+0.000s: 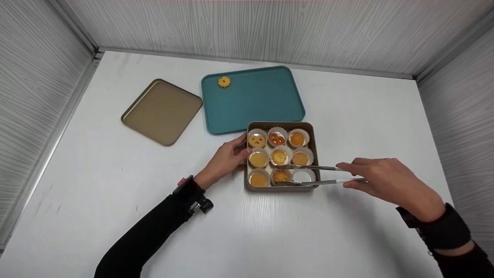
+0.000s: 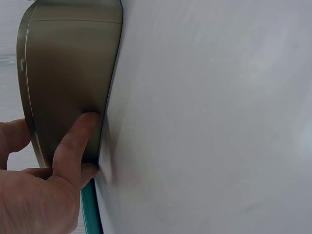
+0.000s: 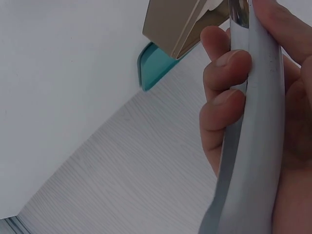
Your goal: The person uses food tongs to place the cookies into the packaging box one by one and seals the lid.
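A square brown tin (image 1: pixel 278 190) holds several cookies in white paper cups, in rows. My left hand (image 1: pixel 227 158) grips its left side, thumb at the rim; in the left wrist view a finger presses on the tin's wall (image 2: pixel 68 68). My right hand (image 1: pixel 380 178) holds metal tongs (image 1: pixel 328 168) with pale grey handles, fingers curled round them in the right wrist view. The tongs' two arms are spread, reaching in from the right. Their tips lie on either side of the front-middle cookie (image 1: pixel 281 176). The front-right paper cup (image 1: pixel 302 176) shows only its white inside.
Behind the tin lies a teal tray (image 1: pixel 254 98) with one flower-shaped cookie (image 1: pixel 224 81) near its back left corner. To its left is a flat brown lid (image 1: pixel 162 112), close to the tray's edge. Pale wood-grain panels (image 1: pixel 247 29) wall the white table.
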Motion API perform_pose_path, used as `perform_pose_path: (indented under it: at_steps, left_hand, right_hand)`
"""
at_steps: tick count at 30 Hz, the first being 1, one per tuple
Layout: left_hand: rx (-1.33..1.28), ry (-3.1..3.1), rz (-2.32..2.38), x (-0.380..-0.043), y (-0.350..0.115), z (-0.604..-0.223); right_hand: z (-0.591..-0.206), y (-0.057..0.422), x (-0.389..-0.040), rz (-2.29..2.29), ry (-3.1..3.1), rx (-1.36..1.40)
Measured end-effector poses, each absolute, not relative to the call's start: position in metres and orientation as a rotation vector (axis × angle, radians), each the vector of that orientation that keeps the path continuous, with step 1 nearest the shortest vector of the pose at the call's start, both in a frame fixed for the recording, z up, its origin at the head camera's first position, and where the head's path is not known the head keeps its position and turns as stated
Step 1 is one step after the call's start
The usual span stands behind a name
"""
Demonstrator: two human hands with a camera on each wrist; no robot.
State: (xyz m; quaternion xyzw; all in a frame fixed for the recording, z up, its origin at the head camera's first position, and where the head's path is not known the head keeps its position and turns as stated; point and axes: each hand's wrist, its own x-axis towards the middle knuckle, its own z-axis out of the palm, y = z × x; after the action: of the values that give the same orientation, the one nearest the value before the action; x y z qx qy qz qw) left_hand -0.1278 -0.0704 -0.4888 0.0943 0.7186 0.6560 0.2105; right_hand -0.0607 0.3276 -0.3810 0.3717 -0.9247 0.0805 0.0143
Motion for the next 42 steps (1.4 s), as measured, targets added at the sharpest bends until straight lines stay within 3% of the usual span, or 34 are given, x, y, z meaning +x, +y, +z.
perform_pose_path:
  at_steps: [20,28,42]
  left_hand:
    - [0.256,2.025,1.797,-0.128,-0.071,-0.487]
    - [0.247,2.013,1.808,-0.128,-0.071,-0.486]
    - [0.229,2.007,1.797,-0.127,-0.070,-0.486]
  right_hand:
    - [-0.385,0.328,-0.067,0.360,-2.954,1.070]
    - [-0.395,0.310,-0.091,0.539,-2.913,0.928]
    - [-0.403,0.257,-0.149,0.448,-2.836,0.813]
